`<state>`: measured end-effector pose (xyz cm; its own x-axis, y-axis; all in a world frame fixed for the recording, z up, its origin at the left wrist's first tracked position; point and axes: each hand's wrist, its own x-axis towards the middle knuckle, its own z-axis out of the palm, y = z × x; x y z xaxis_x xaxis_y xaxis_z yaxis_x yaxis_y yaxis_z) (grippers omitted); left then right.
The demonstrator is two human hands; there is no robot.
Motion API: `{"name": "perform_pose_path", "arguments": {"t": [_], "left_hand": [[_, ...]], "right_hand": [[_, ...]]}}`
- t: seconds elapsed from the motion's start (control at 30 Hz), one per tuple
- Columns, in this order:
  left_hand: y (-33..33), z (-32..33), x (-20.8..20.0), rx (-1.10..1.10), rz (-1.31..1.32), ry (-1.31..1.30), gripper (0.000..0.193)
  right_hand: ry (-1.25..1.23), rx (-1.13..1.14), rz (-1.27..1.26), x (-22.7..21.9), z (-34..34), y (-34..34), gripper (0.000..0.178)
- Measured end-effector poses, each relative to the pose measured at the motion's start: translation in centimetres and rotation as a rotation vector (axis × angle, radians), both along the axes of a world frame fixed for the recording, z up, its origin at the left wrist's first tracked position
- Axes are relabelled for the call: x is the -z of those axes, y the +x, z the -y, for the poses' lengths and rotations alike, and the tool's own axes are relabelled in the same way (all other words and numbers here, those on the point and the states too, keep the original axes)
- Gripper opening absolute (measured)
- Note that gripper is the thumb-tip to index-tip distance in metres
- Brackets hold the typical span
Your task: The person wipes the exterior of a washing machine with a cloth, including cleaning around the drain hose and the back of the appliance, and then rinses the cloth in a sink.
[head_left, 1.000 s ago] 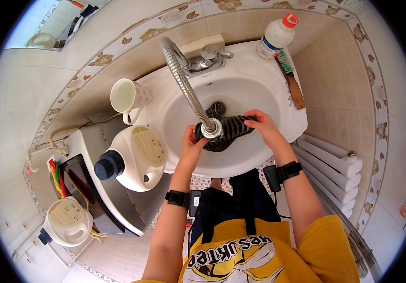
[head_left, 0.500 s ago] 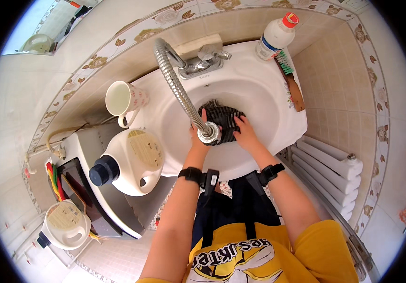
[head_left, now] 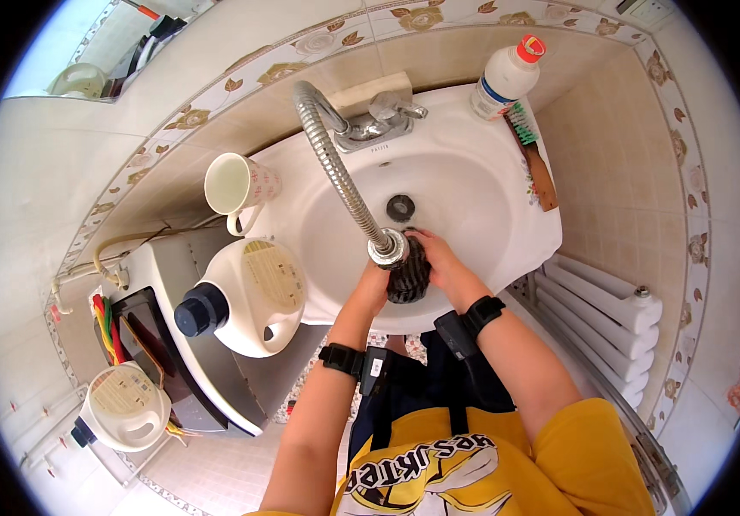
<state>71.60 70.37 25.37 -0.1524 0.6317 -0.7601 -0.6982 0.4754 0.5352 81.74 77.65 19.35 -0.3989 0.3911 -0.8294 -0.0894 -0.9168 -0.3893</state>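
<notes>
A bunched dark cloth with grey stripes (head_left: pixel 409 279) is squeezed between my two hands over the near part of the white sink (head_left: pixel 490 202). My right hand (head_left: pixel 440 258) is closed around its right side, thumb and fingers at the upper end. My left hand (head_left: pixel 372 282) presses it from the left; its fingertips are hidden behind the faucet's spout head (head_left: pixel 387 248). The flexible metal spout (head_left: pixel 336 168) arches over the basin from the chrome faucet (head_left: pixel 376 120). Beyond the cloth, the dark round drain (head_left: pixel 400 208) shows. Whether water is running I cannot tell.
Left of the basin stand a white mug (head_left: pixel 234 191) and a large white detergent jug (head_left: pixel 258 288). At the back right are a white bottle with a red cap (head_left: pixel 506 77) and a wooden scrub brush (head_left: pixel 535 163). A white radiator (head_left: pixel 598 318) lies right of the sink.
Both hands have drawn the cloth nearer to me and bunched it into a narrower bundle. The drain, covered before, now shows. The view has shifted slightly.
</notes>
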Motion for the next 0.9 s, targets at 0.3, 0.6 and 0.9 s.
{"name": "perform_pose_path", "arguments": {"t": [0.3,0.6,0.9], "left_hand": [[0.0,1.0,2.5,0.013,-0.641,0.008,0.038],[1.6,-0.2,1.8,0.003,-0.868,0.303,0.028],[1.9,-0.8,5.0,-0.058,-0.737,0.123,0.027]], "right_hand": [[0.045,0.071,-0.026,-2.6,0.8,-2.3,0.033],[-0.334,0.124,-0.229,-4.0,0.4,-0.5,0.044],[0.191,0.129,0.038,-1.0,1.2,-1.6,0.021]]}}
